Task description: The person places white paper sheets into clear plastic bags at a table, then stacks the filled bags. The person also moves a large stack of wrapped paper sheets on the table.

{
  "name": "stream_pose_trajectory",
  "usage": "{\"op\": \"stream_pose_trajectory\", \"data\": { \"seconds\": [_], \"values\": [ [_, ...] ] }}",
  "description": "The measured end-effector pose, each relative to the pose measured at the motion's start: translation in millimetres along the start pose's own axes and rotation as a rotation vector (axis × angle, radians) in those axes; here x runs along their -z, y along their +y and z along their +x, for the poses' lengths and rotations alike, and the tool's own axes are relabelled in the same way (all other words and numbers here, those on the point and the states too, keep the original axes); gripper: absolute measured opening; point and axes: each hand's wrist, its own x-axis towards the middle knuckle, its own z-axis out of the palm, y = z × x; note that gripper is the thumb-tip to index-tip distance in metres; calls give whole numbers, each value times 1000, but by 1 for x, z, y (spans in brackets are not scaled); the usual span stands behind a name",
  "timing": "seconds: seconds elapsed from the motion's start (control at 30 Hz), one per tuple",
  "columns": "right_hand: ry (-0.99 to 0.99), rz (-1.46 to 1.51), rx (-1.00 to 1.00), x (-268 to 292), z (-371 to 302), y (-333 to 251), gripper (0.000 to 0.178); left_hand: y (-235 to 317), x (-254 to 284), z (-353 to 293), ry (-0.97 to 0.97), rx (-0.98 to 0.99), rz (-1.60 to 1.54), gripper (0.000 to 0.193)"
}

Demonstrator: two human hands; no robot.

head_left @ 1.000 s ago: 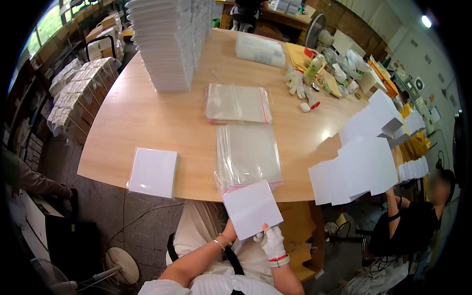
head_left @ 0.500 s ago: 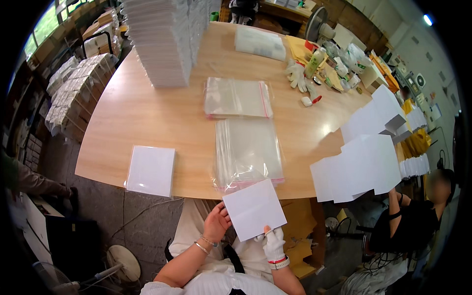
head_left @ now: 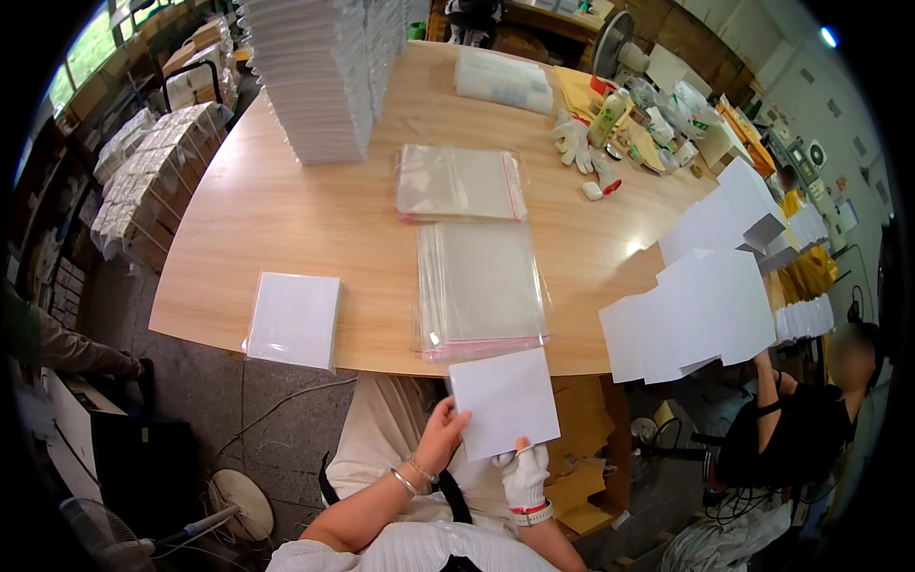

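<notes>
A white square card (head_left: 505, 405) is held just off the table's front edge, over my lap. My left hand (head_left: 440, 440), bare, grips its left side, with the thumb on top. My right hand (head_left: 524, 477), in a white glove with the thumb tip uncovered, pinches the lower edge. What lies under the card is hidden. Just beyond it is a stack of clear plastic sleeves (head_left: 486, 286) with pinkish strips at the near end. Farther back lies a second pile of clear sleeves (head_left: 457, 183). To the left, a white square pack in clear film (head_left: 294, 319) lies near the table edge.
Fanned white sheets (head_left: 696, 310) cover the table's right side, where another person (head_left: 801, 419) touches them. A tall white stack (head_left: 315, 86) stands back left. Gloves (head_left: 574, 143), a bottle (head_left: 610, 116) and other clutter lie back right. An open carton (head_left: 610, 458) sits below the table.
The card has shifted slightly right and turned straighter. My left hand has moved right and closed on its left side, thumb now on top. The right hand keeps its pinch.
</notes>
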Motion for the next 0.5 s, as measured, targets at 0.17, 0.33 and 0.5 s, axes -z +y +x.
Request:
{"op": "stream_pose_trajectory", "data": {
  "seconds": [0.17, 0.33, 0.5],
  "values": [
    [135, 128, -36, -9, 10, -3, 17, -13, 16, 3, -107, 72, -43, 29],
    [150, 93, -85, -7, 10, -2, 17, -26, 26, 13, -45, -52, 137, 28],
    [172, 86, -72, -2, 11, 6, 17, -14, 14, 5, -68, 28, -70, 26]
  ]
}}
